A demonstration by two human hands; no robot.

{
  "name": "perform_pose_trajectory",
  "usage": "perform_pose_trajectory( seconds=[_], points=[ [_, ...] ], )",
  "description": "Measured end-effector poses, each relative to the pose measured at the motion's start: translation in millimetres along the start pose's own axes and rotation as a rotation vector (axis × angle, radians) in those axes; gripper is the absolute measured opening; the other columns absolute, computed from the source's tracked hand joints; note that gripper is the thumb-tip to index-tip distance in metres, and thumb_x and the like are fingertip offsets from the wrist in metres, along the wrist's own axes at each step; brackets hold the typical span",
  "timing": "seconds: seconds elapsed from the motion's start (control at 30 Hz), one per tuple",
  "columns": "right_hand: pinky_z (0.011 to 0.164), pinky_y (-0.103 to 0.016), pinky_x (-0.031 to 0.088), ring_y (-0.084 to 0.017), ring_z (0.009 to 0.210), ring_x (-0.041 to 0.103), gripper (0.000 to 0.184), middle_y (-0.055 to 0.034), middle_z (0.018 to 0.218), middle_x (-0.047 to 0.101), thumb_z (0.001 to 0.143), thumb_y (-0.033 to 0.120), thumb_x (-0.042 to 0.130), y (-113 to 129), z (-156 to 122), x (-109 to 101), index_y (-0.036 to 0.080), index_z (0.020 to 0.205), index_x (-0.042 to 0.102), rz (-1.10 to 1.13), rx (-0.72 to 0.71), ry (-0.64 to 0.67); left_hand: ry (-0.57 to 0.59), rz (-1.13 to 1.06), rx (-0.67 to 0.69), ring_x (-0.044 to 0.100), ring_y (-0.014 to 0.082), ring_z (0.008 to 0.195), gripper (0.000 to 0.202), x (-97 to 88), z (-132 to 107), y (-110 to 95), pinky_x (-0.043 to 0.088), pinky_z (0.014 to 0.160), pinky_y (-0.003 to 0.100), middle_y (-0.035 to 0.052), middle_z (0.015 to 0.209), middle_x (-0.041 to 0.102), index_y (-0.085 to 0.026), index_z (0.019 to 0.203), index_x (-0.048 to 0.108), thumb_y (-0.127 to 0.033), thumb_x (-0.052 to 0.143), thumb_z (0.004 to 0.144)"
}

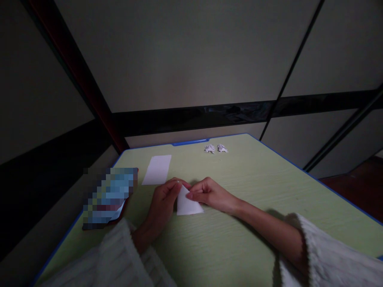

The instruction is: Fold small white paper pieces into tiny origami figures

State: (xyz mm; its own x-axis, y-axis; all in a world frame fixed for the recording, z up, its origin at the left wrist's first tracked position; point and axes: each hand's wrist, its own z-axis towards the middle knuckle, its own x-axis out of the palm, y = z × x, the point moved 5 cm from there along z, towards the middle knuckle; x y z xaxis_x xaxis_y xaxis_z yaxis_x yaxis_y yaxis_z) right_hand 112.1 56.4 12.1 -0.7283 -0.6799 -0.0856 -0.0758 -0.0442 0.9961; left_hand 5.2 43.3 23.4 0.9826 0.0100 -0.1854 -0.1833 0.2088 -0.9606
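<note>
Paper (188, 205), white, tapered by what look like folds, sits between the two hands. Wide edge faces the person, narrow tip points away. Can't tell if it's touching the desk (257, 183) or just lifted. Left hand (163, 197) pinches it at the tip, thumb on top; right hand (208, 193) grips its right side, thumb on the upper face, other fingers curled and partly hidden. So both are grasping it.

Reads like a crease being set. To do it well: match edges before pressing, pin the tip with the left thumb so layers don't creep, run the right thumb from there toward the wide edge. Skew at the tip will likely grow by the wide end. Pressing flat against the desk should crease sharper than pinching in air.

Left of the left hand: flat item (110, 195), pixelated, can't ID. Past the left hand, apart from it: white sheet (157, 169), maybe several. Farther, beyond both hands: two small folded pieces (210, 149), side by side.
</note>
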Motion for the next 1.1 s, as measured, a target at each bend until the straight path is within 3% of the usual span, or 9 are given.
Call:
perform_pose_trajectory(
  seconds=[0.2, 0.47, 1.1],
  points=[
    [0.037, -0.017, 0.017, -0.002, 0.037, 0.026, 0.024, 0.0064, 0.042, 0.037, 0.067, 0.027, 0.051, -4.0, 0.0, -0.1, 0.008, 0.052, 0.050, 0.006, 0.042, -0.028, 0.043, -0.071, -0.082, 0.049, 0.0128, 0.057, 0.021, 2.6, -0.3, 4.4, 0.034, 0.053, 0.021, -0.0003, 0.059, 0.059, -0.014, 0.067, 0.062, -0.025, 0.045, 0.070],
    [0.037, -0.017, 0.019, -0.002, 0.038, 0.029, 0.024, 0.0058, 0.042, 0.036, 0.066, 0.028, 0.050, -6.2, 0.5, -1.8, 0.007, 0.054, 0.053, -0.032, 0.032, -0.051, 0.074, -0.033, 0.024, 0.052, 0.0149, 0.067, 0.022, 4.5, 0.0, -0.4, 0.037, 0.062, 0.023, 0.0020, 0.068, 0.060, -0.014, 0.070, 0.062, -0.023, 0.042, 0.072],
    [0.038, -0.018, 0.014, -0.003, 0.040, 0.022, 0.028, 0.0054, 0.045, 0.025, 0.069, 0.026, 0.045, -7.0, -1.1, -0.9, 0.012, 0.046, 0.040, -0.219, -0.072, -0.109, 0.098, 0.055, 0.056, 0.050, 0.0143, 0.066, 0.023, 5.5, -1.0, -2.6, 0.036, 0.061, 0.022, 0.0009, 0.065, 0.056, -0.015, 0.066, 0.058, -0.022, 0.038, 0.074]
  ],
)
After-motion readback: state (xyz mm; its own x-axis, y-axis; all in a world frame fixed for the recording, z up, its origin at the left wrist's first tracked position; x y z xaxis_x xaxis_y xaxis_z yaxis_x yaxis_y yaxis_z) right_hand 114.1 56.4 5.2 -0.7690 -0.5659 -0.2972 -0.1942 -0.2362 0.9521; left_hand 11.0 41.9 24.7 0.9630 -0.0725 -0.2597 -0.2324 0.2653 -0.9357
